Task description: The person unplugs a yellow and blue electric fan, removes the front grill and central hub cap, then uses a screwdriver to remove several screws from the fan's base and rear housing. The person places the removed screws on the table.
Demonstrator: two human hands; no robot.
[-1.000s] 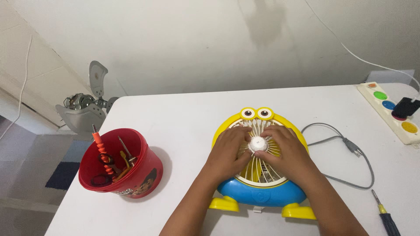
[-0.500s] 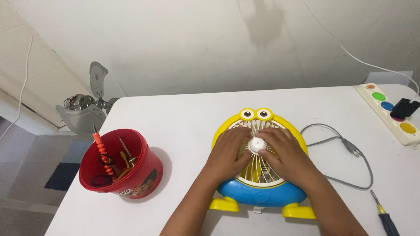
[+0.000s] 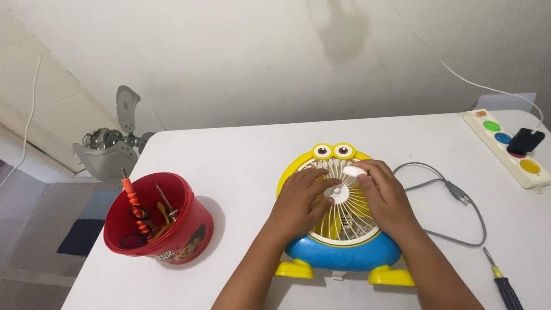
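A white rectangular surface (image 3: 241,155) stands against a plain grey-white wall. Off its edge at ten o'clock sits a grey metal motor part with blade brackets (image 3: 112,143).

On the surface at nine o'clock: a red round plastic tub (image 3: 158,221) holding an orange-handled tool, other metal tools and a dark ring.

At centre lies a yellow and blue cartoon-shaped plastic desk fan (image 3: 338,206), face up, with two round eyes at its twelve o'clock, a cream slatted grille and yellow feet at its six o'clock.

The left hand (image 3: 298,201) lies flat on the grille at the fan's nine o'clock, fingers spread, thumb touching the white round hub (image 3: 339,195). It grips nothing.

The right hand (image 3: 385,192) rests on the grille at the fan's two o'clock, fingertips pinched on a small white round cap (image 3: 354,170), held apart from the hub.

At three o'clock of the fan a grey power cord with plug (image 3: 453,192) loops on the surface, unplugged. At five o'clock lies a screwdriver with yellow and dark handle (image 3: 500,278). At two o'clock, a cream power strip with coloured round switches (image 3: 505,146) carries a black adapter (image 3: 523,140).
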